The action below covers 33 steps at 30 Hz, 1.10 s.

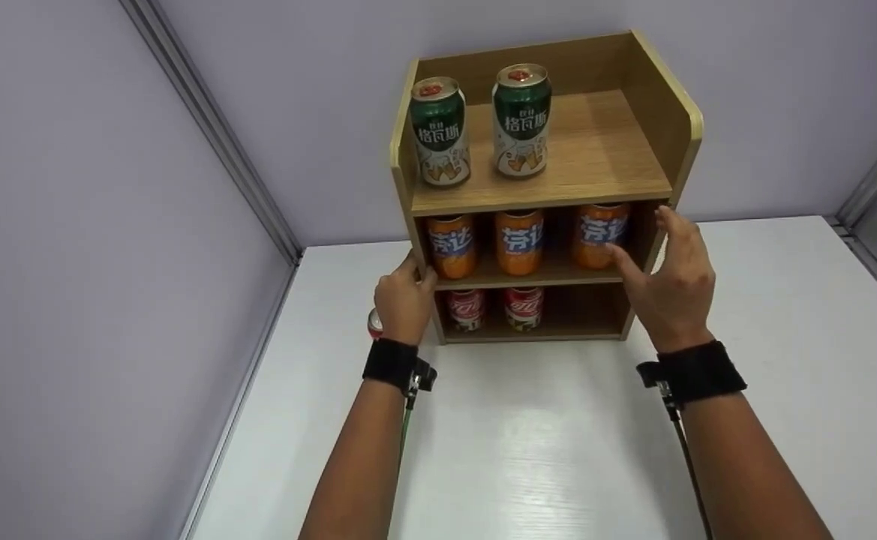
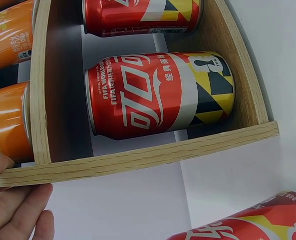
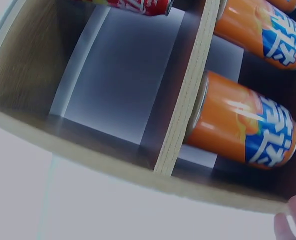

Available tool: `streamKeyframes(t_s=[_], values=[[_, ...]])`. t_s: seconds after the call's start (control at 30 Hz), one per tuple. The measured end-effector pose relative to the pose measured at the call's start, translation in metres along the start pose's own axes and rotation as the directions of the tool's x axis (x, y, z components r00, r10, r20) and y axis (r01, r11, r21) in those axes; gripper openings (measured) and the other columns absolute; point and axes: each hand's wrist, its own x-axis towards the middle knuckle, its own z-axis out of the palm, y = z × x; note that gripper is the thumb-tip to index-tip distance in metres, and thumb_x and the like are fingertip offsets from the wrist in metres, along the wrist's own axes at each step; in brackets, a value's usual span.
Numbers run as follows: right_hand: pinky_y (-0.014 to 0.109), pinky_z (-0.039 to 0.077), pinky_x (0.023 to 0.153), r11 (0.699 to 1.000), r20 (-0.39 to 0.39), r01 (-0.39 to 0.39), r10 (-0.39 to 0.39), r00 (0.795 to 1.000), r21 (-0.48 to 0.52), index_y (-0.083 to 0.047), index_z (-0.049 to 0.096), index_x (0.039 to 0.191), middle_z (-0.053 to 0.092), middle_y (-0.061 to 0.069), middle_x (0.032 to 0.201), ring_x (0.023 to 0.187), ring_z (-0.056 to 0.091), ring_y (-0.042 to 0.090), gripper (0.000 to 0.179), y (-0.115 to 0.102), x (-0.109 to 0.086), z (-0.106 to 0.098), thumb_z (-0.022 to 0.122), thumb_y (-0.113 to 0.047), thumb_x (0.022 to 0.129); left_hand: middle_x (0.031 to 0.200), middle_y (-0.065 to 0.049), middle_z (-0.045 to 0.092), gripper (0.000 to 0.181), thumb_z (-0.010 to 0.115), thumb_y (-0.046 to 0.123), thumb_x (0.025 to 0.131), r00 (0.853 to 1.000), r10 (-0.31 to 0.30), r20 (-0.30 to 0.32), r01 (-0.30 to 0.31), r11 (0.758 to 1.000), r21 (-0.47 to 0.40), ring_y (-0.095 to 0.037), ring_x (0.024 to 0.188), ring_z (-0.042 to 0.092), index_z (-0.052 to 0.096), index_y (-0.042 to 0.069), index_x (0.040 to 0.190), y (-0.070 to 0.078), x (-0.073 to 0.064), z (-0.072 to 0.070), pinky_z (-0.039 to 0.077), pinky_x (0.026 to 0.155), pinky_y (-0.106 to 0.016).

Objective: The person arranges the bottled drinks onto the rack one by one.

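Observation:
A small wooden shelf (image 1: 528, 283) with three levels stands against the back wall. My left hand (image 1: 406, 300) grips its left side panel, thumb at the front edge and fingers round the outside. Spread beside the right panel is my right hand (image 1: 671, 281), its thumb in front of the right orange soda can (image 1: 596, 240) and its fingers by the panel edge. Two more orange cans (image 1: 519, 251) share the middle level. Below stand two red cola cans (image 2: 138, 95), towards the left. Two green-and-white cans (image 1: 522, 127) occupy the top, left and centre.
Another red can (image 2: 252, 222) is on the white table (image 1: 528, 442) outside the shelf's left side, mostly behind my left hand in the head view. Grey-white walls (image 1: 108, 225) enclose the table at the left, back and right. A thin cable trails from each wristband (image 1: 701, 371).

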Motion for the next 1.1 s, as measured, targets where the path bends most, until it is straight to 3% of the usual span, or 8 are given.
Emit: streamKeyframes(t_s=[0.13, 0.23, 0.4, 0.57, 0.7, 0.8, 0.97, 1.1], values=[[0.037, 0.044, 0.096, 0.997, -0.029, 0.02, -0.018, 0.999, 0.072, 0.002, 0.053, 0.128, 0.061, 0.019, 0.118, 0.108, 0.06, 0.032, 0.064, 0.012, -0.004, -0.005, 0.084, -0.02, 0.076, 0.067, -0.007, 0.068, 0.009, 0.07, 0.015, 0.083, 1.0, -0.003, -0.005, 0.003, 1.0, -0.001, -0.028, 0.054, 0.06, 0.07, 0.006, 0.083, -0.001, -0.002, -0.001, 0.046, 0.053, -0.044], [0.037, 0.045, 0.095, 0.99, -0.055, -0.007, 0.015, 0.998, 0.138, 0.003, 0.054, 0.125, 0.061, 0.019, 0.117, 0.107, 0.06, 0.033, 0.057, 0.026, -0.011, -0.008, 0.082, -0.007, 0.076, 0.069, -0.008, 0.069, 0.009, 0.07, 0.015, 0.083, 1.0, -0.006, -0.003, 0.006, 1.0, 0.0, -0.029, 0.056, 0.062, 0.07, 0.007, 0.085, -0.001, -0.004, -0.002, 0.047, 0.054, -0.045], [0.033, 0.048, 0.091, 0.968, -0.056, -0.15, 0.164, 0.985, 0.199, 0.007, 0.056, 0.121, 0.061, 0.019, 0.117, 0.106, 0.061, 0.031, 0.041, 0.059, -0.034, -0.011, 0.071, 0.007, 0.082, 0.071, -0.008, 0.07, 0.009, 0.07, 0.015, 0.083, 1.0, -0.013, 0.011, 0.013, 1.0, -0.001, -0.03, 0.06, 0.065, 0.071, 0.007, 0.086, -0.001, -0.005, -0.002, 0.048, 0.056, -0.045], [0.019, 0.045, 0.088, 0.927, 0.064, -0.337, 0.331, 0.942, 0.166, 0.003, 0.056, 0.126, 0.062, 0.012, 0.119, 0.108, 0.061, 0.023, 0.031, 0.087, -0.067, -0.014, 0.056, -0.008, 0.097, 0.071, -0.008, 0.07, 0.009, 0.07, 0.015, 0.084, 1.0, -0.004, 0.01, 0.004, 1.0, -0.002, -0.03, 0.06, 0.064, 0.071, 0.007, 0.086, 0.0, -0.005, -0.001, 0.048, 0.056, -0.045], [0.015, 0.044, 0.087, 0.88, 0.185, -0.449, 0.42, 0.888, 0.155, 0.0, 0.052, 0.133, 0.06, 0.011, 0.125, 0.112, 0.06, 0.024, 0.035, 0.1, -0.089, -0.014, 0.045, -0.017, 0.103, 0.069, -0.007, 0.068, 0.009, 0.069, 0.015, 0.084, 1.0, 0.0, 0.011, 0.0, 1.0, -0.003, -0.029, 0.058, 0.063, 0.07, 0.006, 0.082, 0.001, -0.003, 0.0, 0.047, 0.055, -0.044], [0.019, 0.044, 0.089, 0.842, 0.309, -0.518, 0.457, 0.834, 0.152, -0.001, 0.046, 0.14, 0.055, 0.013, 0.133, 0.118, 0.057, 0.028, 0.04, 0.106, -0.102, -0.011, 0.041, -0.021, 0.105, 0.069, -0.007, 0.069, 0.01, 0.069, 0.016, 0.085, 1.0, -0.003, 0.017, 0.003, 1.0, -0.004, -0.027, 0.058, 0.063, 0.07, 0.007, 0.082, 0.002, -0.002, 0.001, 0.047, 0.054, -0.043], [0.044, 0.037, 0.102, 0.811, 0.572, -0.574, 0.42, 0.705, 0.112, -0.005, 0.028, 0.152, 0.036, 0.016, 0.151, 0.132, 0.042, 0.036, 0.052, 0.11, -0.115, -0.005, 0.037, -0.028, 0.106, 0.069, -0.006, 0.069, 0.01, 0.068, 0.017, 0.085, 1.0, -0.006, 0.016, 0.006, 1.0, 0.002, -0.027, 0.057, 0.061, 0.071, 0.008, 0.084, 0.002, 0.0, 0.001, 0.046, 0.054, -0.043], [0.052, 0.031, 0.105, 0.766, 0.695, -0.631, 0.39, 0.604, 0.119, -0.011, 0.014, 0.156, 0.023, 0.016, 0.157, 0.138, 0.03, 0.039, 0.062, 0.107, -0.119, 0.006, 0.045, -0.017, 0.103, 0.068, -0.006, 0.068, 0.01, 0.068, 0.017, 0.084, 1.0, -0.001, 0.006, 0.001, 1.0, 0.003, -0.026, 0.055, 0.06, 0.071, 0.007, 0.085, 0.001, 0.0, 0.001, 0.045, 0.053, -0.042]])
